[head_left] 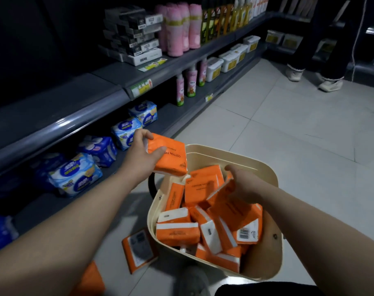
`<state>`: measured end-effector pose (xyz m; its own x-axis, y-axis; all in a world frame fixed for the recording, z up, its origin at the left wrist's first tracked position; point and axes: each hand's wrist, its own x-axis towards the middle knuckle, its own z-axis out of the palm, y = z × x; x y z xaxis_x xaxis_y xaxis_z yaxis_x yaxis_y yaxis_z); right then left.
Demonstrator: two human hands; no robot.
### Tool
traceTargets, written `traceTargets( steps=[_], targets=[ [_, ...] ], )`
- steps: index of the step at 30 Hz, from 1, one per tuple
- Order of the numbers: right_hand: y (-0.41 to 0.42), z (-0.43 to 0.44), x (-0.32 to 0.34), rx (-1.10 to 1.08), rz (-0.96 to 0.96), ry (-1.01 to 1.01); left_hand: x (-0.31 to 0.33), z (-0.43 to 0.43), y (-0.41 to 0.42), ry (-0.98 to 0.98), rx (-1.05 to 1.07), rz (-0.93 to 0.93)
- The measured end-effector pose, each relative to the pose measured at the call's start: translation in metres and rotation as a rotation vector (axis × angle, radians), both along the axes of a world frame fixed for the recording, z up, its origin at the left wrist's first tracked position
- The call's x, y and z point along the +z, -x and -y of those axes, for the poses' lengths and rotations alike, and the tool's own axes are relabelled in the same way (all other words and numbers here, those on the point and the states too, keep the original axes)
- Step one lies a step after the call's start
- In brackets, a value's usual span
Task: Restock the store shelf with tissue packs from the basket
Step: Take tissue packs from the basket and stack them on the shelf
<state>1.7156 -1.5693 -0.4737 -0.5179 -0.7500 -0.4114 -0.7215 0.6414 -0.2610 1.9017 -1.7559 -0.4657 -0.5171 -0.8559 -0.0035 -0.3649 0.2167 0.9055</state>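
A cream plastic basket (267, 174) stands on the floor and holds several orange tissue packs (177, 233). My left hand (142, 150) grips one orange tissue pack (171, 157) above the basket's left rim, between the basket and the bottom shelf (175, 118). My right hand (243, 184) reaches down into the basket, fingers curled round another orange pack (235, 208) in the pile. Two more orange packs lie on the floor: one (139, 251) left of the basket, one (90, 283) at the bottom edge.
Blue-and-white wrapped packs (75, 174) line the bottom shelf on the left. Pink bottles (179, 28), dark boxes and white tubs fill the shelves further along. A person's legs and shoes (329, 84) stand at the far right on the tiled floor (288, 129).
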Motion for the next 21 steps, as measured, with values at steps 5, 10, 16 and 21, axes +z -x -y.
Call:
traceTargets(
  steps=[5, 10, 16, 21],
  targets=[
    [-0.023, 0.029, 0.021, -0.058, -0.019, 0.275, 0.04, 0.005, -0.05, 0.076, 0.008, 0.003],
    [-0.072, 0.064, 0.057, -0.052, -0.017, 0.521, 0.076, 0.016, -0.114, 0.125, 0.072, 0.138],
    [-0.152, 0.109, 0.101, 0.026, 0.122, 0.817, 0.114, 0.027, -0.206, 0.139, 0.298, 0.066],
    [-0.224, 0.145, 0.13, 0.1, 0.277, 0.9, 0.147, 0.032, -0.278, 0.206, 0.531, -0.067]
  ],
)
